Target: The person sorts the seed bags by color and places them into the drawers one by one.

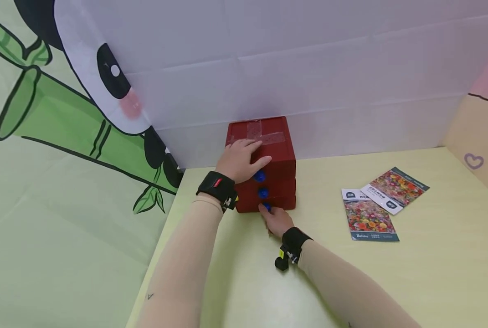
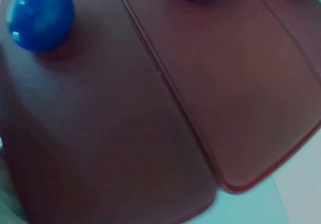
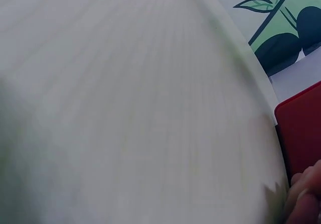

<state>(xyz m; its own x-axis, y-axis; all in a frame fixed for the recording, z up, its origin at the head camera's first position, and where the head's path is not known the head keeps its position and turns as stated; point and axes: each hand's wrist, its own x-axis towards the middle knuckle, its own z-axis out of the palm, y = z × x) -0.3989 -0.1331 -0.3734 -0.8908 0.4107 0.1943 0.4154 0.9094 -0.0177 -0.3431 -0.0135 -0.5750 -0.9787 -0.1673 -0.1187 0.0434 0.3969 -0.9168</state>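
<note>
A small red drawer box (image 1: pixel 284 180) stands on the table against the back wall, with clear tape on its top and blue round knobs down its front. My left hand (image 1: pixel 239 160) rests on the box's top front edge, its thumb stretched out above the upper knob (image 1: pixel 259 176). Below that sits the middle knob (image 1: pixel 263 193). At the bottom drawer, my right hand (image 1: pixel 279 222) pinches the lowest knob (image 1: pixel 267 207), which is partly hidden by its fingers. Close up in the left wrist view are the drawer fronts (image 2: pixel 110 113). The right wrist view catches only some fingers (image 3: pixel 307 199) beside the red box.
Two flower-picture packets, one (image 1: pixel 370 216) partly under the other (image 1: pixel 395 189), lie to the right of the box on the pale yellow table (image 1: pixel 440 255). A printed cloth wall (image 1: pixel 330 77) rises directly behind the box. The table's left edge runs beside my left arm.
</note>
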